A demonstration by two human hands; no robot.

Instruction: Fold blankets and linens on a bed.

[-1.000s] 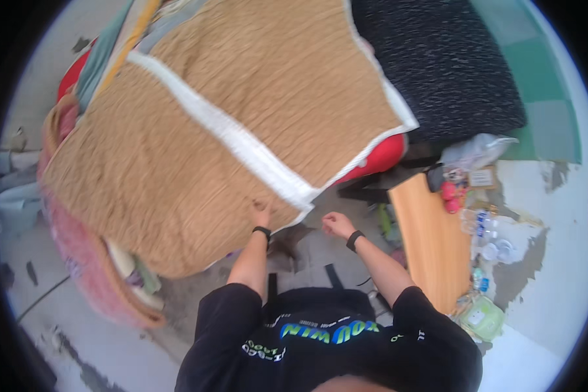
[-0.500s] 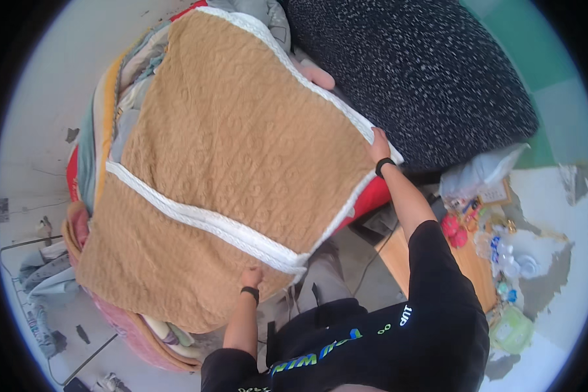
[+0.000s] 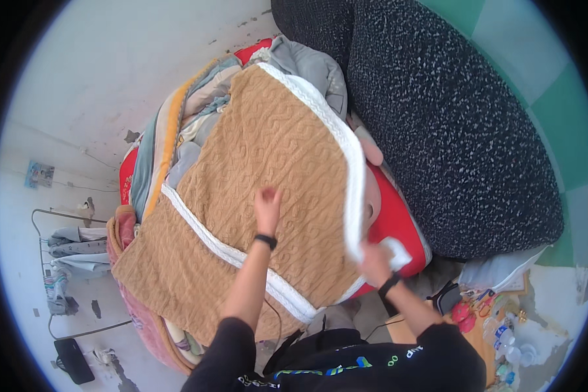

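Note:
A brown quilted blanket (image 3: pixel 274 150) with white braided trim lies spread before me, its near part folded over along a white trimmed band (image 3: pixel 219 245). My right hand (image 3: pixel 375 263), a little blurred, is closed on the blanket's white edge at the right, and a bit of white cloth shows beyond the fingers. Over the middle of the blanket hovers my left hand (image 3: pixel 266 208), fingers loosely bent and apart, holding nothing. Where the blanket's right edge is pulled in, a red surface (image 3: pixel 402 215) of the bed shows.
Rumpled bedding with a yellow stripe (image 3: pixel 176 124) runs along the left, and a pink blanket (image 3: pixel 137 313) hangs below it. A large black speckled covered form (image 3: pixel 451 130) stands at the right. Bottles (image 3: pixel 503 336) and small items crowd a wooden top at lower right.
My right hand has drawn the blanket's right edge inward and toward me, uncovering red beneath. My left hand has left the near fold and moved farther over the blanket. The view has shifted.

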